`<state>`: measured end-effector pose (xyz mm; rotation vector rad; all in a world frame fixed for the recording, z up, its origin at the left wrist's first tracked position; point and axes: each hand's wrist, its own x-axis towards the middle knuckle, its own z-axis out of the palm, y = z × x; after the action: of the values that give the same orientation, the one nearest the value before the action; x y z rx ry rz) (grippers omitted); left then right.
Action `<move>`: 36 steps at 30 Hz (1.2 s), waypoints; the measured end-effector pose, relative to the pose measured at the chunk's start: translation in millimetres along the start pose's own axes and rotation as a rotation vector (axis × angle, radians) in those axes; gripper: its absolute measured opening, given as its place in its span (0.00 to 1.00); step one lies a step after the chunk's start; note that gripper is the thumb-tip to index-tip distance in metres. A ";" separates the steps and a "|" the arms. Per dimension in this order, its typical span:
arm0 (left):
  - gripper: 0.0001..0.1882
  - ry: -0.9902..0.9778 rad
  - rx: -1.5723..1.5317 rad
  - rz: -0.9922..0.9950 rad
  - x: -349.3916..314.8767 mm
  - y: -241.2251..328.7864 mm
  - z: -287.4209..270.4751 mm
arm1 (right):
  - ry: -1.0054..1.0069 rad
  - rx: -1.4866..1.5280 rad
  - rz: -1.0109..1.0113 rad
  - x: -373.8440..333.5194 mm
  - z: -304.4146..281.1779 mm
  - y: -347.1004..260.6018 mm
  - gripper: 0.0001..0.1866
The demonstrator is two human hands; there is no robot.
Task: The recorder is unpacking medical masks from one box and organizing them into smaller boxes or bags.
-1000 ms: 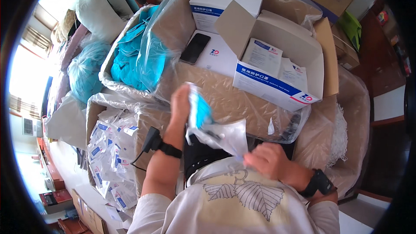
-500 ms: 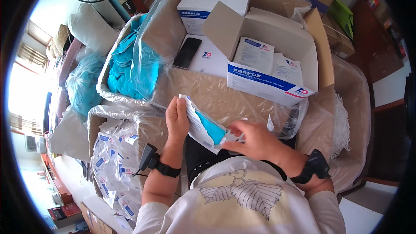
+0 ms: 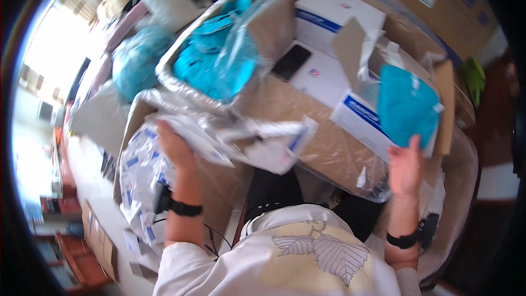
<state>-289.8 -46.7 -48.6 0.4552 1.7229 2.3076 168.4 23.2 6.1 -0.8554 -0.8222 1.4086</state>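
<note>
My left hand, over the box at the left, is closed on a white pouch. A smeared white and blue wrapper stretches right from it; whether it is the same pouch or another I cannot tell. My right hand is at the right with fingers apart. Just beyond its fingertips a teal face mask with white ear loops hangs before the open white carton. One fingertip overlaps the mask's lower edge; no grip on it shows. The mask hides much of the carton's inside.
A lined box of teal masks stands at the far left. Nearer, another box holds several white pouches. A black phone lies on a flat white carton, beside a closed white carton. Clear plastic covers brown cardboard.
My hands have moved apart. The left went left with the white pouch; the right went right, and the mask is now outside the pouch near the open carton. The view has shifted.
</note>
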 end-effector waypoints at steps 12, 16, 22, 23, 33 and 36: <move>0.12 -0.302 1.463 0.624 94.7 -79.1 -169.0 | -0.115 -0.371 0.231 -18.6 41.9 38.5 0.16; 0.17 -1.212 1.214 -0.339 74.6 -146.6 -193.9 | -0.165 -0.520 0.218 -24.6 49.8 37.0 0.15; 0.17 -0.947 0.697 -0.777 56.4 -139.3 -163.3 | -0.130 -0.559 0.263 -20.6 62.9 49.3 0.15; 0.17 -0.924 0.665 -0.764 55.8 -133.6 -161.5 | -0.160 -0.549 0.231 -18.8 68.6 47.7 0.18; 0.12 -0.831 1.314 0.289 16.2 38.7 -76.4 | -0.391 -0.634 -0.177 -27.9 58.7 38.0 0.28; 0.10 -0.873 0.706 -0.091 -56.4 33.6 -27.9 | -0.340 -0.605 -0.205 -36.5 52.6 36.8 0.26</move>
<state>-247.9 -101.3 -30.0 1.2318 1.8911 1.0501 104.5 -13.0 -0.7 -0.9557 -1.6018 1.1452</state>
